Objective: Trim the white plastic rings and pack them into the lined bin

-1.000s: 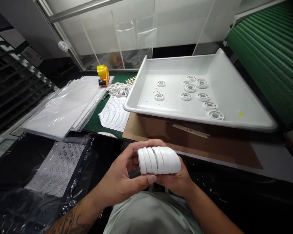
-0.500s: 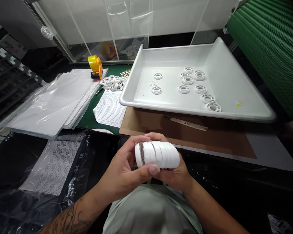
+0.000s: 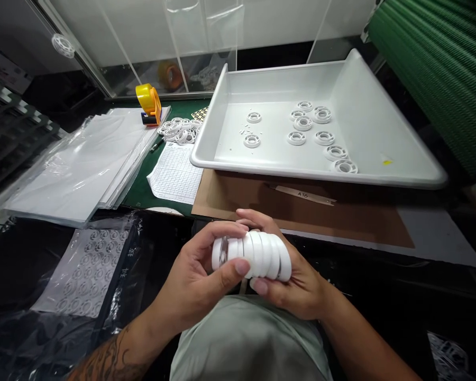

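A row of several white plastic rings, pressed face to face, lies sideways between my hands in front of my lap. My left hand grips the left end, with the thumb in front and fingers behind. Around the right end curls my right hand, its thumb along the lower edge. A gap shows near the left end of the row, where one ring stands slightly apart. More white rings of bearing-like shape lie flat in the large white tray beyond my hands.
Left of the tray, a pile of white rings sits behind a gridded paper sheet. A yellow tape dispenser stands by stacked plastic-wrapped sheets. A knife-like tool marked A16 lies on brown cardboard. Bagged rings are lower left.
The row of rings has turned slightly, its right end dipping a little. My right thumb has come into view beneath it. The camera view has shifted slightly.
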`<state>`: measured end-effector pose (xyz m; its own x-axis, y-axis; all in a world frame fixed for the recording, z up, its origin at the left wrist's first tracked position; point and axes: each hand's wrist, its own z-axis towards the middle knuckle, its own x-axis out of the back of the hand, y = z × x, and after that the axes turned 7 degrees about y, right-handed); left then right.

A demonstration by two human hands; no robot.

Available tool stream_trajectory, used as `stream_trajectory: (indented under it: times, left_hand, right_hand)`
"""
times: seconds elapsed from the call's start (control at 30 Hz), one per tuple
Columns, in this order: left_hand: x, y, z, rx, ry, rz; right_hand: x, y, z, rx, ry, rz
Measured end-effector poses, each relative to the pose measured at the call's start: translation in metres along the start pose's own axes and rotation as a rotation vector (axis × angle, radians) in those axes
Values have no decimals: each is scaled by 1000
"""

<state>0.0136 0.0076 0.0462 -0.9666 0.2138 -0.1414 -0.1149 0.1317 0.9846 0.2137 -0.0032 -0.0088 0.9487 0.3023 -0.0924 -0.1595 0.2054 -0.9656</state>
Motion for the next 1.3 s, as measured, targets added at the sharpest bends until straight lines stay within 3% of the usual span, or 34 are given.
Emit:
stream_trajectory:
  times: [0.2, 0.4, 0.6, 0.77, 0.93, 1.17, 1.3]
  left_hand:
    - [0, 3, -2, 56, 10, -1]
    - [2, 3, -6, 146, -58, 29]
    - [7, -1, -10, 137, -129, 52]
    - [10, -3, -11, 163, -207, -65]
    - [8, -10, -12, 67, -151, 25]
    - [4, -9, -12, 155, -111, 64]
    - [3, -13, -11, 181, -105, -42]
  right_hand:
    - [5, -3, 2, 21, -59, 22]
    - [2, -3, 0, 18, -80, 13]
    - [-7, 1, -3, -111, -28, 231]
    - [-8, 0, -3, -58, 34, 193]
    - [-8, -1, -4, 13, 38, 64]
    - [-10, 10, -5, -12, 52, 212]
    - [-8, 10, -7, -21, 95, 126]
